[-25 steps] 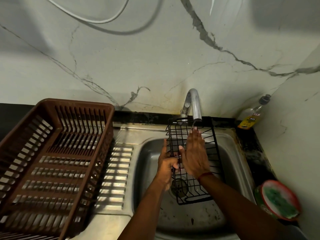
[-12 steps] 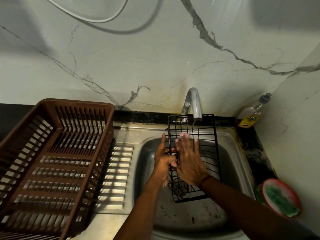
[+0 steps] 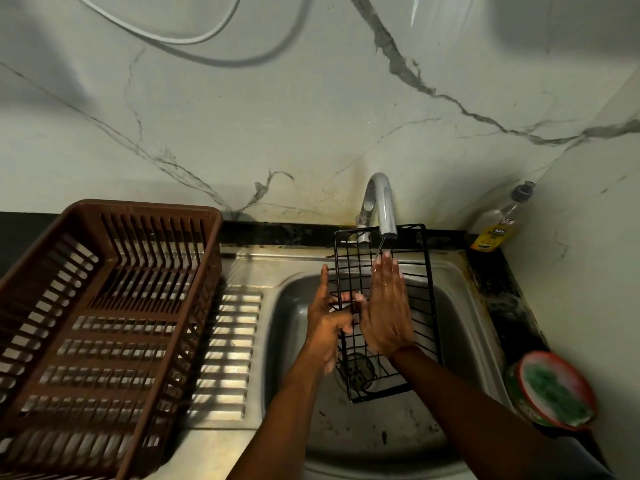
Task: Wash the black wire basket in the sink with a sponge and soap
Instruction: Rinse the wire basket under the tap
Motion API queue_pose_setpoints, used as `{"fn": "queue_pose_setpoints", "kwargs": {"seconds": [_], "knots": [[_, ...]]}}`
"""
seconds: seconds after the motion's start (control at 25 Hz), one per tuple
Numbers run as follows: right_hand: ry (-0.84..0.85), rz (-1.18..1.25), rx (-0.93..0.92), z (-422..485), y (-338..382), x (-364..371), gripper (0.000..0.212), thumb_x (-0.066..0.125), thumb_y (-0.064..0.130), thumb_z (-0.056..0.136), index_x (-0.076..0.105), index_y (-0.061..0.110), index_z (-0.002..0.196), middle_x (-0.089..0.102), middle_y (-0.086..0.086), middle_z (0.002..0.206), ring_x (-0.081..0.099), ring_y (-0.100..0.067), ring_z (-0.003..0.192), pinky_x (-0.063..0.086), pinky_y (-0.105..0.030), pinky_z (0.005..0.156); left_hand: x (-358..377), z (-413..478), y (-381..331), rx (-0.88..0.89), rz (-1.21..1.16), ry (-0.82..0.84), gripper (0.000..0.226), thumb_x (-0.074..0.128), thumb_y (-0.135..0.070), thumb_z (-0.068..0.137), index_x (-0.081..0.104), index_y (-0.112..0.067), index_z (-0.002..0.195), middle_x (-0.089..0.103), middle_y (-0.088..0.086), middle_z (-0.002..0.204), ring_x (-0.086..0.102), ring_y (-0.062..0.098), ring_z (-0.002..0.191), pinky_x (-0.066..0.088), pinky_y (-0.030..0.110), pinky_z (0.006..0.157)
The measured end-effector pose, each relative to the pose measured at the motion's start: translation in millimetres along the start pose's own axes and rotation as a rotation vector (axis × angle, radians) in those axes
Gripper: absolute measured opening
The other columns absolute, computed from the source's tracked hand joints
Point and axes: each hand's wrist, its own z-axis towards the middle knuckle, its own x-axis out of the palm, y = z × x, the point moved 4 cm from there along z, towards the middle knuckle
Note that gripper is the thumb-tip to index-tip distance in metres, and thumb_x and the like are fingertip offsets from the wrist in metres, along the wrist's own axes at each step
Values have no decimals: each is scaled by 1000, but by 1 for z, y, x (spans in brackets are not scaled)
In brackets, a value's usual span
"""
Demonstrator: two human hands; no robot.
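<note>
**Head view, ordered near to far.** At the near right edge of the counter [image 3: 498, 299], a red-rimmed tub [image 3: 519, 372] holds the green sponge [image 3: 554, 393], out of both hands. The brown dish rack [image 3: 104, 323] stands on the left side.

In the sink [image 3: 294, 341], the black wire basket [image 3: 415, 306] is tilted steeply. Its lower end is over the drain [image 3: 356, 370] and its upper rim is at the far edge, just beside the faucet [image 3: 382, 202]. It cannot be told whether the lower end rests on the basin floor.

The left hand [image 3: 325, 327] provides the only grip, thumb and fingers pinching wires on the basket's left edge. The right hand [image 3: 386, 313] is flat, with straight fingers pressed on the grid under the water stream [image 3: 381, 245], and it holds nothing. The soap bottle [image 3: 498, 226] stands at the far right corner.

**Probable failures:**
- **Slipping:** Wet wire held along one edge may twist or slide from the grip and drop into the basin.
- **Pushing through:** Pressure from the flat palm may force the basket away from that one hold.
- **Striking the spout:** Lifting the upper rim may knock it against the spout.
- **Splashing:** Water hitting the fingers may spray over the sink's far edge.
- **Poor cleaning:** A bare palm cleans little between the wires, so residue is likely to remain until the sponge and soap are used.
</note>
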Motion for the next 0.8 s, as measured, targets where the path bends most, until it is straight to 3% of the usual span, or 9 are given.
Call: {"fn": "queue_pose_setpoints", "kwargs": {"seconds": [0.08,0.2,0.24,0.4,0.48,0.6,0.68,0.8], "knots": [[28,-45,-35,-2,8,0,74,20,52,101,-2,9,156,-12,-17,162,-11,-33,150,4,-55,121,-2,-3,1,-10,-10,-15,118,56,2,54,30,-45,159,69,1,124,66,25,94,54,30,72],[163,-259,-489,-14,16,12,74,5,60,97,-1,15,156,-9,-15,163,-8,-35,150,11,-60,118,-4,-5,4,-31,-52,-28,115,54,2,53,33,-49,154,78,-10,115,63,19,91,49,31,65],[192,-288,-546,-13,13,11,73,4,60,97,-2,17,156,-10,-13,163,-9,-33,150,11,-58,119,-4,-5,5,-39,-59,-38,115,54,2,53,33,-48,154,78,-11,114,63,20,93,49,28,63],[174,-160,-272,-14,15,2,69,2,57,98,-6,19,156,-16,-11,162,-16,-35,148,4,-54,121,-8,-8,3,-33,-18,-58,117,56,0,53,32,-43,159,68,8,134,68,26,110,55,30,74],[195,-75,-164,-27,25,9,66,17,49,101,-5,17,155,-14,-14,162,-14,-36,148,5,-53,120,-14,-9,6,-38,-24,-87,116,56,0,53,35,-45,158,71,10,125,66,31,107,56,39,81],[87,7,-64,-39,25,9,58,48,32,97,33,13,149,22,-17,159,23,-36,146,35,-49,114,-16,-13,15,-91,-87,-128,118,55,0,51,35,-45,157,75,18,116,65,38,103,51,55,94],[29,118,57,-40,24,1,42,56,27,96,54,16,136,39,-10,152,39,-27,139,42,-32,107,-15,-15,21,-104,-87,-148,120,56,-1,50,32,-45,159,75,18,114,66,40,103,50,53,97],[-36,317,216,-38,26,-12,24,60,19,95,67,19,118,61,-2,130,59,-12,112,42,-9,84,-13,-20,17,-101,-80,-176,123,57,-3,48,29,-44,161,72,18,118,67,41,113,47,54,107]]}}
